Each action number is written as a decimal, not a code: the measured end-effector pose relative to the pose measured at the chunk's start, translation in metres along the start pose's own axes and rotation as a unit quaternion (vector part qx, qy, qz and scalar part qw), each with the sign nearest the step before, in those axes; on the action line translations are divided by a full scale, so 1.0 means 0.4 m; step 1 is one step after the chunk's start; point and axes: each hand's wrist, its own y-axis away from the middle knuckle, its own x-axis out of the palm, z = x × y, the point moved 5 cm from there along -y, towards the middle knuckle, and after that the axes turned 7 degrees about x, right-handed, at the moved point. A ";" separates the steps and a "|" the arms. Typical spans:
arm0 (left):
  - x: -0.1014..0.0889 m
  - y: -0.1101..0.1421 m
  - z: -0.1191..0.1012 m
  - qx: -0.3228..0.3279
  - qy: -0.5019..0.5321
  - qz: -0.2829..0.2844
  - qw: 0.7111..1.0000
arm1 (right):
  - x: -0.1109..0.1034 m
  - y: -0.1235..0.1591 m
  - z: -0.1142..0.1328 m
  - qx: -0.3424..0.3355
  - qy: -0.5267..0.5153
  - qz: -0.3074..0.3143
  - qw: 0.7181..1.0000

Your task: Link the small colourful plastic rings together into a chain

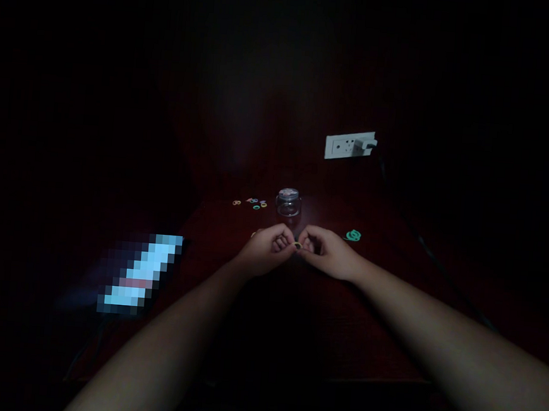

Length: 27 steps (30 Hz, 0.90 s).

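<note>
One small yellow band (299, 243) is what both hands are busy with, right around the middle of a dark red table (323, 317). The left hand (265, 248) has one side of it, gripped by the tips of the thumb and fingers, and the right hand (330, 251) grips the other side the same way. The remaining fingers on both are curled in loosely, so it's a pinch and not a fist. The fingertips are super close together, with just that bit of yellow showing between them.

Just beyond the hands there's a little clear jar (288, 208), upright, with a lid (289, 193) sitting on top (looks like some pinkish pattern on it, but it's too small to make out). I honestly can't tell if the jar holds anything. Over to the left of the jar is a loose scatter of small coloured rings (254, 201), yellow, green, blue and pinkish ones, lying on the tabletop. Something small and pale peeks out by the left hand too, mostly hidden.

Past the right hand's knuckles lies a green coil (353, 236), kind of bunched up. Off to the left of everything is a glowing screen (148, 271), all pixelated, lying at a slant. Up on the wall there's a white socket plate (340, 147) with a plug (367, 144) in its right end.
</note>
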 end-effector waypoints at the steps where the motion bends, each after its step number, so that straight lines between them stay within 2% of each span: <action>1: 0.000 0.000 0.000 0.000 -0.002 -0.001 1.000 | 0.001 0.000 0.001 0.000 -0.001 0.001 1.000; 8: -0.003 -0.002 -0.006 -0.009 -0.012 -0.013 1.000 | 0.002 0.004 0.012 -0.017 -0.012 0.014 1.000; 15: -0.014 -0.005 -0.001 -0.023 -0.017 -0.056 0.998 | -0.004 0.004 0.021 -0.029 -0.005 0.015 0.999; 27: 0.009 0.002 -0.012 -0.010 0.009 0.009 1.000 | 0.001 -0.001 0.007 -0.016 -0.007 0.013 1.000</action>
